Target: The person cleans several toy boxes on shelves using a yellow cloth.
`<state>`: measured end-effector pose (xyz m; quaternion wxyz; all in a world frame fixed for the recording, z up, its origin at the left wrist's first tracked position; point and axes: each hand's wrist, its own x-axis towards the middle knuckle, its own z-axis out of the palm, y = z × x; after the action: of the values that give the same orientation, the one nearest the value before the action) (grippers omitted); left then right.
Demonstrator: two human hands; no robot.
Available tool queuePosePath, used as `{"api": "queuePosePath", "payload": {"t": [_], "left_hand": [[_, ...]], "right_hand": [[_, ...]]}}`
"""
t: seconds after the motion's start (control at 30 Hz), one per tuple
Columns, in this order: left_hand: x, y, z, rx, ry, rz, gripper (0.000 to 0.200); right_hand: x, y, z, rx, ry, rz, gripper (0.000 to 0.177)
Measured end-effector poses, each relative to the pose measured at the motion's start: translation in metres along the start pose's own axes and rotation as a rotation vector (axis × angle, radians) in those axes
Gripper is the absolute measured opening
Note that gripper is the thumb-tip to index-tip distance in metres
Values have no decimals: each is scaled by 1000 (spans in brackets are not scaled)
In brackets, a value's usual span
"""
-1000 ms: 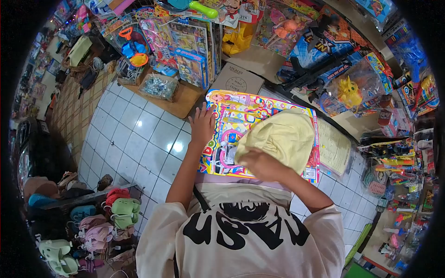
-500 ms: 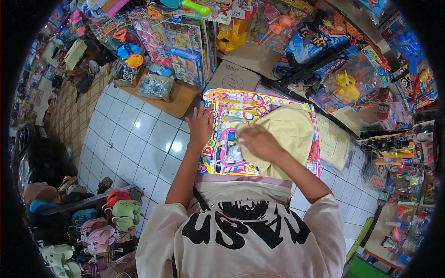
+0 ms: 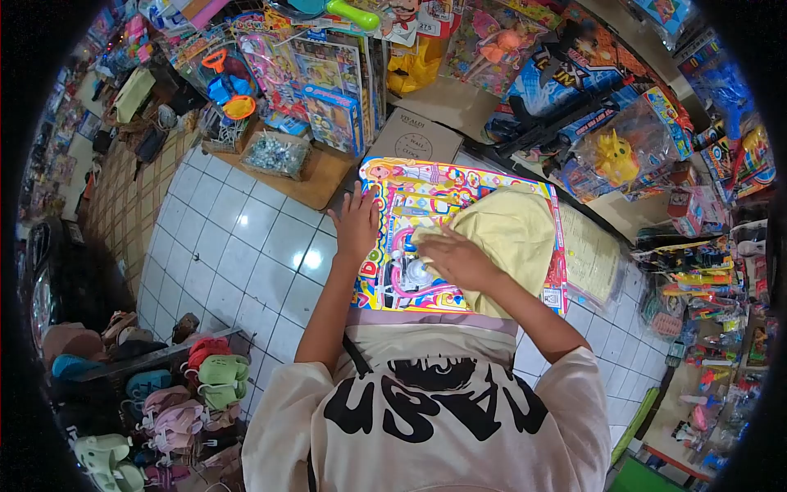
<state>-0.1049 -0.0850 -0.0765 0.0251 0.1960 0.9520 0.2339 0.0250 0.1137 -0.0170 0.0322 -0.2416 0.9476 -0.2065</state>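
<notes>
A bright carded toy doctor set (image 3: 418, 174) lies across my lap, with a pink stethoscope and other small parts under its clear front. My left hand (image 3: 357, 223) rests along the left edge of the pack, its fingers stretched out and slightly apart. Over the right half of the pack spreads a pale yellow cloth (image 3: 512, 230). My right hand (image 3: 455, 261) presses a bunched end of that cloth against the middle of the pack, just right of the stethoscope, with the fingers pointing left.
A brown wall clock box (image 3: 418, 139) stands beyond the pack. A toy gun (image 3: 566, 119) and a bagged yellow toy (image 3: 615, 156) are at the upper right. Left are a bag of beads (image 3: 277, 154) and bare floor tiles (image 3: 246, 221). Sandals (image 3: 176, 410) hang lower left.
My right hand has shifted slightly right and down with the cloth end, showing a bit more of the stethoscope. My left hand keeps its place on the pack's edge.
</notes>
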Motion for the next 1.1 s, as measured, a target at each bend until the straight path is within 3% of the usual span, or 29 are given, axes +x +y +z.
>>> {"api": "queuePosePath", "payload": {"t": [0.37,0.43,0.47,0.53,0.6,0.63,0.7,0.77,0.83,0.9,0.93,0.97,1.03,1.1], "left_hand": [[0,0,1,-10,0,-6,39],[0,1,0,-9,1,-10,39],[-1,2,-1,-8,10,-10,39],[0,-1,0,-2,22,-3,39],[1,-1,-2,-6,10,-10,39],[1,-1,-1,-13,14,-7,39],[1,-2,-1,-24,22,-2,39],[1,-2,-2,-24,22,2,39],[0,-2,-2,-22,16,5,39],[1,-2,-1,-17,11,2,39],[1,-2,0,-16,8,-1,39],[2,-1,0,-15,4,-3,39],[2,1,-1,-10,-1,-7,40],[2,1,-1,4,1,-5,40]], "right_hand": [[-17,29,-11,140,212,278,27],[-31,38,-20,314,283,416,28],[-42,41,-30,559,283,600,28],[-70,59,-30,638,425,753,30],[-94,60,-49,1156,677,707,34],[-103,57,-62,1683,861,575,37],[-125,44,-91,1640,1006,415,40],[-160,44,-107,1575,1301,474,41],[-199,42,-126,1624,1180,55,43],[-203,10,-156,1539,1259,28,44],[-202,-5,-163,1559,1222,-132,46],[-207,-11,-161,1531,1284,-80,48],[-180,-33,-159,1176,1141,86,49],[-144,-42,-133,1057,806,347,43]]}}
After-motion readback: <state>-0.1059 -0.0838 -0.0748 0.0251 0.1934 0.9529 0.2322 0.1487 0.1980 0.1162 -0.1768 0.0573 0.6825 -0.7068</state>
